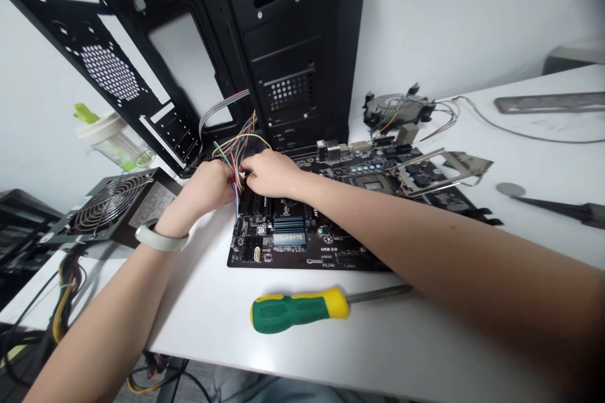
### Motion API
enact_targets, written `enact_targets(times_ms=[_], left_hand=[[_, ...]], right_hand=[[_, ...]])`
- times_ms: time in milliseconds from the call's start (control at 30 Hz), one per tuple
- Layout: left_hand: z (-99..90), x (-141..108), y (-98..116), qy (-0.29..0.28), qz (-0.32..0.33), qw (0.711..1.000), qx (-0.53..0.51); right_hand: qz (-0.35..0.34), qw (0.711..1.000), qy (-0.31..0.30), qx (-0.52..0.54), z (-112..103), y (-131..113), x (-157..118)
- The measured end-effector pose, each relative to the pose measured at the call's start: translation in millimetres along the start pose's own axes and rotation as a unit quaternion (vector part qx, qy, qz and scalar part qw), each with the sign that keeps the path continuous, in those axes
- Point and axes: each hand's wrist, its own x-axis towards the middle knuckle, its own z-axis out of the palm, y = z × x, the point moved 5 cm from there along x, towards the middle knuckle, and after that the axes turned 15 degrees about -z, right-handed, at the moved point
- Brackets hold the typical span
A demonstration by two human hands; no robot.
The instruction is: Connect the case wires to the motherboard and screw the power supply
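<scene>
My left hand (pixel 210 185) curls at thin wires (pixel 236 170) by the motherboard's (pixel 316 242) left edge; my right hand (pixel 274 174) works just beside. Fingertips hidden: cannot tell if either pinches. Apparently connecting wires; next calls for careful alignment.

Heatsink (pixel 290 230), lower centre of frame: reads "GIGABYTE". Board (pixel 343 250), right of it: "USB 3.0". Cup (pixel 115 143), left of frame: I read "Hello".

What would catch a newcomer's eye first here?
A tall black computer case stands at the back of the white table. In front of it, the left hand and right hand are at colored wires, by the left end of a circuit board. A green-and-yellow screwdriver lies before the board.
</scene>
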Motion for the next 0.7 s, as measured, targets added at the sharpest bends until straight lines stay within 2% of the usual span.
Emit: enact_targets(times_ms=[167, 233, 333, 433, 500, 600, 700], left_hand=[[-1.3, 2, 4, -0.021, -0.001, 1.0, 0.007], [-1.7, 3, 4, -0.023, -0.004, 1.0, 0.005], [-2.4, 2, 4, -0.019, -0.01, 1.0, 0.002], [-3.1, 1, 3, -0.008, -0.018, 1.0, -0.004], [-3.2, 0, 3, -0.005, -0.023, 1.0, -0.01], [-2.3, -1, 3, -0.008, -0.027, 0.999, -0.023], [-0.2, -2, 2, -0.014, -0.029, 0.999, -0.041]], right_hand=[[0.003, 1.0, 0.007, 0.011, 0, -1, 0], [0.018, 0.999, 0.033, 0.026, -3, 0, -1], [0.057, 0.986, 0.146, 0.054, -15, 2, -5], [0.085, 0.952, 0.283, 0.079, -28, 9, -11], [0.097, 0.931, 0.338, 0.096, -31, 15, -13], [0.124, 0.914, 0.349, 0.166, -24, 26, -9], [0.172, 0.877, 0.313, 0.323, -8, 33, -3]])
